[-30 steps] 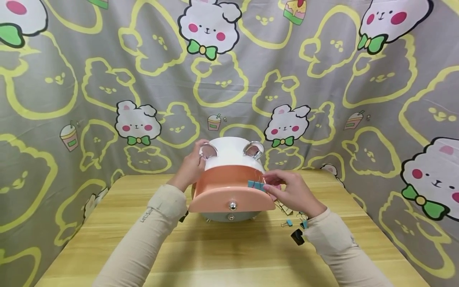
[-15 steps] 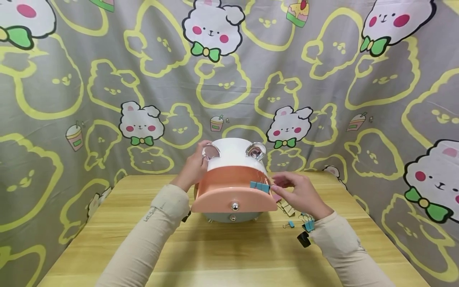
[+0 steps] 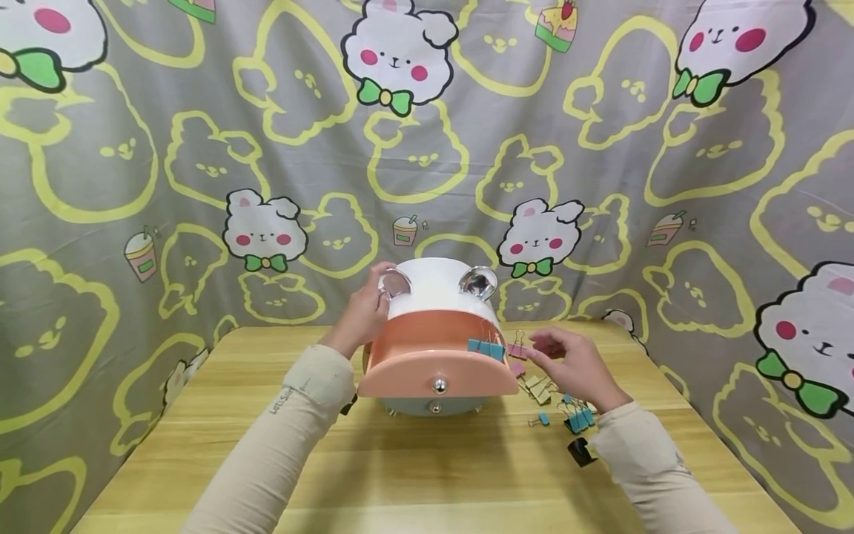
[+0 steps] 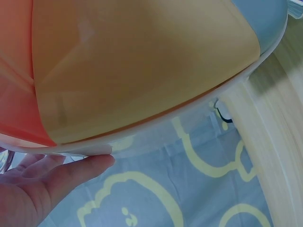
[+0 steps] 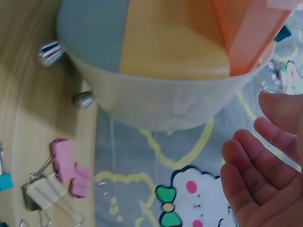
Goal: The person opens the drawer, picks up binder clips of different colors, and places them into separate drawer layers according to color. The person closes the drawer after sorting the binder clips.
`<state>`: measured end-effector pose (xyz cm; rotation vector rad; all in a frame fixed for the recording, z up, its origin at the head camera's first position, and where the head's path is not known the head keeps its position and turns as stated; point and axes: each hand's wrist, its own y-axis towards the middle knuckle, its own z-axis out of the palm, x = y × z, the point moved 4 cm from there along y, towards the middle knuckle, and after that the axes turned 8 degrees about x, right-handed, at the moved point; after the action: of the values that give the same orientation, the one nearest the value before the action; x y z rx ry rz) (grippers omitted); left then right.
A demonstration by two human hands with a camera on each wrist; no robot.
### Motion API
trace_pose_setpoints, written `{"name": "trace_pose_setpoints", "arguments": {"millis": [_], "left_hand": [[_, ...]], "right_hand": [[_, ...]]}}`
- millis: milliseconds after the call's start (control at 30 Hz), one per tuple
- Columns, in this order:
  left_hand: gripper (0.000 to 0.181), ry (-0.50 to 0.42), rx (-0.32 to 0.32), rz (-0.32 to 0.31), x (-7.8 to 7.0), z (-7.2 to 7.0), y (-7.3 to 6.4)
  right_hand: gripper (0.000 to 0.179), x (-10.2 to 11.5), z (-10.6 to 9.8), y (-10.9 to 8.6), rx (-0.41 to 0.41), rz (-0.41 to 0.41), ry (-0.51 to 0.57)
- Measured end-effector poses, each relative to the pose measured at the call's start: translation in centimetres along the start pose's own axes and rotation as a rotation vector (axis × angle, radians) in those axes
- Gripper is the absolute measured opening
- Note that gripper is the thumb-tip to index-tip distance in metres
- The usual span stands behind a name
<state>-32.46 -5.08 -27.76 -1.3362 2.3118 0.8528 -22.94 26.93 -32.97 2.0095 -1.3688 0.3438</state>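
Observation:
A white desktop drawer box (image 3: 434, 285) with two shiny ears stands mid-table, its orange top drawer (image 3: 437, 374) pulled out. My left hand (image 3: 367, 308) holds the box by its left ear (image 3: 395, 284); in the left wrist view its fingers (image 4: 85, 172) lie along the shell's edge. Blue binder clips (image 3: 485, 347) sit at the drawer's right side, wire handles up. My right hand (image 3: 577, 363) hovers just right of the drawer, fingers loosely bent, with nothing in its grasp in the right wrist view. A pink binder clip (image 3: 517, 351) shows by its fingertips.
Right of the box, cream binder clips (image 3: 537, 389), blue clips (image 3: 579, 420), a small blue clip (image 3: 543, 419) and a black clip (image 3: 582, 452) lie on the wooden table (image 3: 427, 482). Another black clip (image 3: 349, 404) peeks from the left. A patterned curtain (image 3: 427, 178) hangs behind.
My right hand has let go of the blue clip at the drawer's right side and drawn back to the right. The left hand keeps its hold on the box.

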Motion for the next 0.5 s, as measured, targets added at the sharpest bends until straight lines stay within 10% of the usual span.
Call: {"name": "trace_pose_setpoints", "arguments": {"millis": [500], "left_hand": [[0.045,-0.014,0.013,-0.005,0.1,-0.2,0.1]], "right_hand": [[0.022,-4.3,1.4,-1.0,0.037,0.137,-0.023]]}}
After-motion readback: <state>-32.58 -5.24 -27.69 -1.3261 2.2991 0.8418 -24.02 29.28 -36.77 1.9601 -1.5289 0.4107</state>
